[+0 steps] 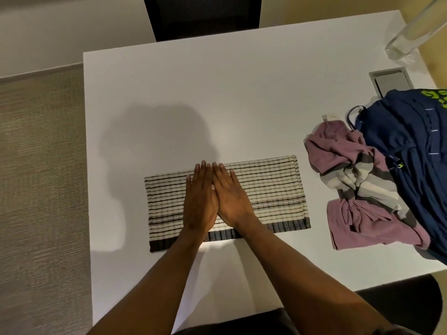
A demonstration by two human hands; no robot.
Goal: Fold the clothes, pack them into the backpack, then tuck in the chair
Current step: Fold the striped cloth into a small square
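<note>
Warm, rather dim indoor light tints the white table (242, 93) yellowish. A broad, soft-edged shadow (157, 146) lies on the tabletop beyond and left of the left hand (200, 201) and right hand (232, 197), so the light comes from behind the person, somewhat to the right. A brighter patch (217, 245) shows between the wrists. The wide lens splays the table's edges. The carpet (41, 165) looks smeared and blocky; the glass cylinder (411, 30) at top right is blurred.

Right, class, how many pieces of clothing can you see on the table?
2: a folded striped cloth under the left hand and right hand, in the middle; a crumpled purple heap against the backpack, right side. The heap may hide more.
</note>
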